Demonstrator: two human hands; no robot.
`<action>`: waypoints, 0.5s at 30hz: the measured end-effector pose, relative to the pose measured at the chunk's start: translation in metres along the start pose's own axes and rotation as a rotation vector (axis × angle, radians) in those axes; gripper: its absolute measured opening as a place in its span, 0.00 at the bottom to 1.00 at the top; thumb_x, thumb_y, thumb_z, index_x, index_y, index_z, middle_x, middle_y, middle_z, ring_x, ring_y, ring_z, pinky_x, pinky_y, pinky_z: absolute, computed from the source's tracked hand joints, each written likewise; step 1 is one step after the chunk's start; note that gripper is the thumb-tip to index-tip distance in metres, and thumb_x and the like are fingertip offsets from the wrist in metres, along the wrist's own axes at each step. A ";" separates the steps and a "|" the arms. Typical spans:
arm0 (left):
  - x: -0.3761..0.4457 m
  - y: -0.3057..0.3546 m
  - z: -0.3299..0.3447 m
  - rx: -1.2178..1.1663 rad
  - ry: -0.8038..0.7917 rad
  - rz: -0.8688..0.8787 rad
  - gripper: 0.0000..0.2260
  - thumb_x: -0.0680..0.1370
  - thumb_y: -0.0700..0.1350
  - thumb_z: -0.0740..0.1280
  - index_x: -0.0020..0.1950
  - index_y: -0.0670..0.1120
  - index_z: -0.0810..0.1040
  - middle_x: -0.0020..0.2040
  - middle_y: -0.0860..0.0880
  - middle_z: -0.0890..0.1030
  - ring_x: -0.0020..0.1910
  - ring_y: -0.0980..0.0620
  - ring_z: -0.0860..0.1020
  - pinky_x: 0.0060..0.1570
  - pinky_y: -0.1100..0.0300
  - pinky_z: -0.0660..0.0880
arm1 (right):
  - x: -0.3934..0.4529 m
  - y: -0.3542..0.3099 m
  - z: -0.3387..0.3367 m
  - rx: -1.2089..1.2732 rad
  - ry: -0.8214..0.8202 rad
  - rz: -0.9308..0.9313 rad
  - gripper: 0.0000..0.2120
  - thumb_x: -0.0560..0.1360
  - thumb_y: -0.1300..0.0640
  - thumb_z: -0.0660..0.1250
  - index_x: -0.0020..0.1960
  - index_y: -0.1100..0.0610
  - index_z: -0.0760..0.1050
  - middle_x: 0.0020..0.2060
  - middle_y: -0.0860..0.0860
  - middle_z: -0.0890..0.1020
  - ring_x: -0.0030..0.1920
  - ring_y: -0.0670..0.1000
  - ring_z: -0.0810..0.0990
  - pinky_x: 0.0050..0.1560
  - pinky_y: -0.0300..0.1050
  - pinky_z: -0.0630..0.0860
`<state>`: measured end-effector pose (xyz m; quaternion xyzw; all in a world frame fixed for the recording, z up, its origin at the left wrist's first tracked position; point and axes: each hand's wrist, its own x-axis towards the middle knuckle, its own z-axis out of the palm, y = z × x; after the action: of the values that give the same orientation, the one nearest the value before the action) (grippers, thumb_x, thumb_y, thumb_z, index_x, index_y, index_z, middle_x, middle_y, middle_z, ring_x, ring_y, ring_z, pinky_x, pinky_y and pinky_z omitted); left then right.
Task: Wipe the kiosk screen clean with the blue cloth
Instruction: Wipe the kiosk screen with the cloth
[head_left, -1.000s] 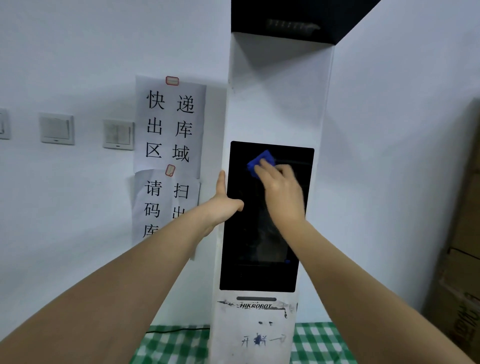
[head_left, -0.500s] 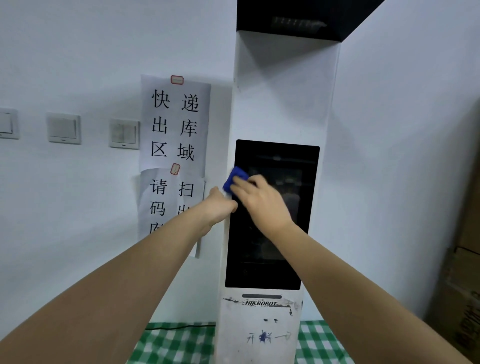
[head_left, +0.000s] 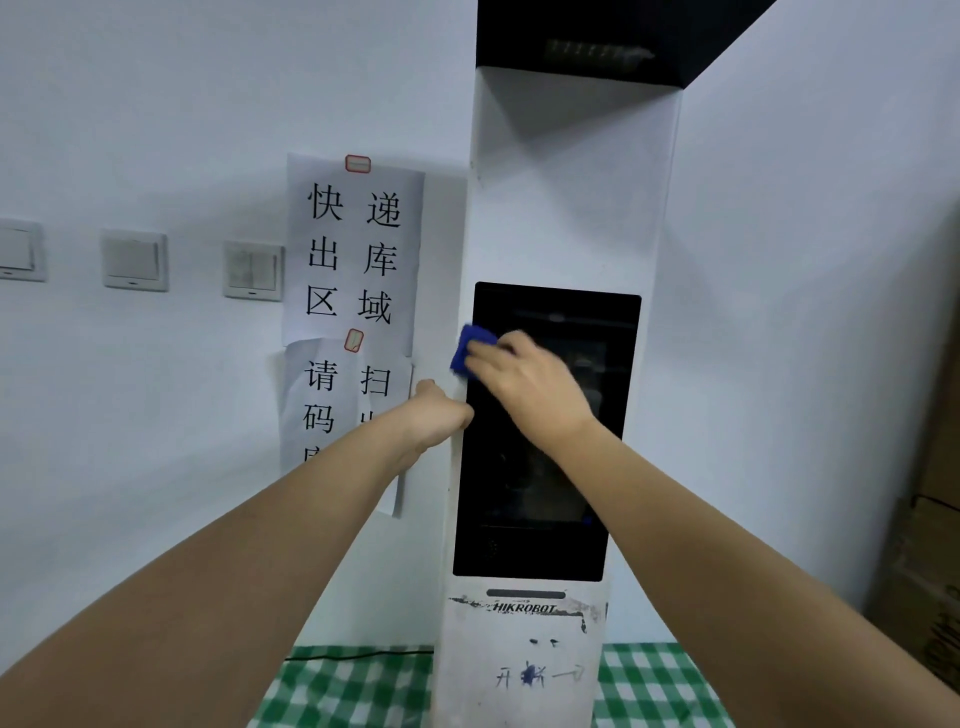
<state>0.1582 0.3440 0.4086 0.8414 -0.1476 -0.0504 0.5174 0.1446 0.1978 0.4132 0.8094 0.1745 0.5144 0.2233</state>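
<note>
Head view: right hand (head_left: 524, 387) hides most of blue cloth (head_left: 470, 348).

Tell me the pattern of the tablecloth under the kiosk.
Green and white check, seen in the head view: tablecloth, kiosk.

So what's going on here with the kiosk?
A person is wiping the kiosk screen. The right hand presses a blue cloth against the screen's upper left edge, while the left hand braces the white kiosk housing at its left side. The lower screen isn't being touched.
</note>
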 end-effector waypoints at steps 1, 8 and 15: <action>-0.001 0.001 0.000 0.010 0.003 -0.003 0.33 0.77 0.40 0.61 0.78 0.42 0.49 0.69 0.41 0.66 0.62 0.44 0.68 0.56 0.55 0.69 | 0.002 0.002 -0.002 0.021 0.032 0.101 0.21 0.57 0.71 0.77 0.49 0.62 0.82 0.50 0.55 0.84 0.42 0.59 0.79 0.31 0.46 0.76; -0.001 0.002 0.007 -0.023 0.001 0.001 0.35 0.76 0.40 0.61 0.79 0.45 0.47 0.65 0.42 0.69 0.60 0.46 0.69 0.59 0.55 0.69 | -0.029 -0.006 0.000 0.016 -0.107 -0.142 0.22 0.58 0.66 0.79 0.52 0.60 0.82 0.53 0.54 0.83 0.43 0.56 0.79 0.37 0.46 0.77; -0.002 0.004 0.005 -0.009 -0.015 -0.006 0.34 0.76 0.41 0.61 0.79 0.44 0.47 0.73 0.42 0.64 0.68 0.43 0.66 0.67 0.53 0.67 | -0.021 0.001 -0.002 0.060 0.071 0.200 0.23 0.57 0.71 0.77 0.51 0.63 0.82 0.53 0.55 0.83 0.43 0.59 0.80 0.27 0.43 0.75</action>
<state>0.1544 0.3384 0.4093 0.8390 -0.1487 -0.0591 0.5201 0.1346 0.1868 0.3987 0.8102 0.1157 0.5572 0.1402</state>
